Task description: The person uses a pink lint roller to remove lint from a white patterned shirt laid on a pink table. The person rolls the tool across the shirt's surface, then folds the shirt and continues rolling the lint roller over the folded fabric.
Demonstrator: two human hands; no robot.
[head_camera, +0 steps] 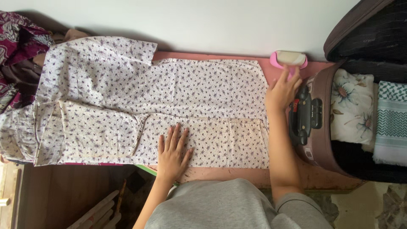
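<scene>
packages: none | labels: none legible | signs: none | screens: none

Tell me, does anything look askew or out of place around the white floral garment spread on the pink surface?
Mostly tidy. The white floral garment lies flat under the left hand, but its far left end hangs past the pink surface. The right hand reaches toward a pink-and-cream object beside the open brown suitcase.

a home room, floral garment [161, 101] spread on a pink board [237, 174], open packed suitcase [339, 123] beside it
</scene>
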